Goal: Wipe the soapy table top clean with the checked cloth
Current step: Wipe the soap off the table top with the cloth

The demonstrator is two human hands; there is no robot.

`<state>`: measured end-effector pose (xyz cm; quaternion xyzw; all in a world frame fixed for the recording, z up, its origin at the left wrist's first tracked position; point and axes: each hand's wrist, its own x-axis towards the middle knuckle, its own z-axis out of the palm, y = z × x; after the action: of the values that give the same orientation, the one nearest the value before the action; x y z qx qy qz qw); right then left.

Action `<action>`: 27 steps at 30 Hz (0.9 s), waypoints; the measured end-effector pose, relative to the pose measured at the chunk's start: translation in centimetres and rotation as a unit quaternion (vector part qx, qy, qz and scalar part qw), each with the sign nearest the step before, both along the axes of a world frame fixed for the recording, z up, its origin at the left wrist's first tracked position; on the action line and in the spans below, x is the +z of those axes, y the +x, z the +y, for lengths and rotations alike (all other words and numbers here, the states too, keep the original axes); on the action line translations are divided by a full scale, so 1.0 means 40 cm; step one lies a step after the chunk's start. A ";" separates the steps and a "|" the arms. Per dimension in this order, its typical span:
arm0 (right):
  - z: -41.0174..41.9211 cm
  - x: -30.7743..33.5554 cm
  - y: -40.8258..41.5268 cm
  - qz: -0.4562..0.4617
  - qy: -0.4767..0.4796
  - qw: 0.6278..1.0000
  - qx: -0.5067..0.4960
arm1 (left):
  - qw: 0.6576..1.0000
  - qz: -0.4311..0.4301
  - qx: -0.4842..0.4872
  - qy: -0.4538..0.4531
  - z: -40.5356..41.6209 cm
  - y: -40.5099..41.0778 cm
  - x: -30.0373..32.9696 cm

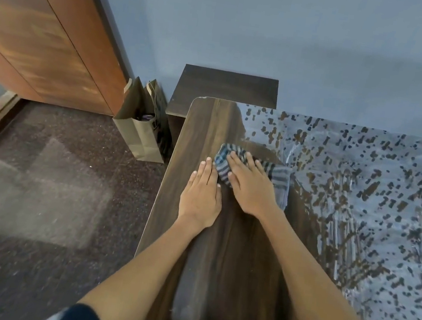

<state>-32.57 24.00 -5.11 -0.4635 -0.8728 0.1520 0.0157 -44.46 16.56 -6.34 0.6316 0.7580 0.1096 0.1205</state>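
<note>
While suds still blanket most of the dark wood-grain table top [229, 271], a person presses the checked cloth [278, 174] flat against it with the right hand [249, 187], fingers straight and spread over the bunched blue-and-grey fabric rather than curled around it. The left hand [201, 193] lies palm-down on the bare wood just beside the cloth, fingers straight and together, holding nothing; it appears to steady the person.

The cloth sits near the far left corner of the table, right at the border between clean and soapy surface. A strip along the table's left edge, running from the far end back toward the person, shows plain wood grain and looks wiped. Everything to the right of the cloth carries a pale, streaked soap film [362, 194] broken by dark specks where the wood shows through. By that measure the job looks early: roughly the left third done, the larger right-hand stretch left to clear.

Beyond the table stand a brown paper bag [140, 133] on the carpet and a small dark side unit [225, 86] against the blue wall.
</note>
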 end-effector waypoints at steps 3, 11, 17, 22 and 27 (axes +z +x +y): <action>-0.068 -0.002 0.081 -0.005 0.020 1.000 0.019 | 1.000 0.002 -0.005 0.000 0.030 -0.009 -0.002; 0.137 -0.011 0.072 -0.031 0.026 0.991 -0.125 | 1.000 0.006 0.002 0.003 0.117 -0.017 -0.005; 0.192 -0.008 -0.030 -0.020 0.025 0.998 -0.062 | 0.997 0.005 0.062 0.055 0.126 0.016 -0.022; 0.090 -0.007 0.064 -0.016 0.037 0.997 0.061 | 0.998 0.013 0.052 0.046 0.127 0.015 -0.022; 0.218 -0.010 0.116 -0.052 0.052 0.996 -0.045 | 0.998 0.050 -0.035 0.021 0.154 -0.011 -0.014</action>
<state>-27.94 32.71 -5.50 -0.5079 -0.8576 0.0807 0.0009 -44.91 22.72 -6.90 0.6651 0.7377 0.0896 0.0735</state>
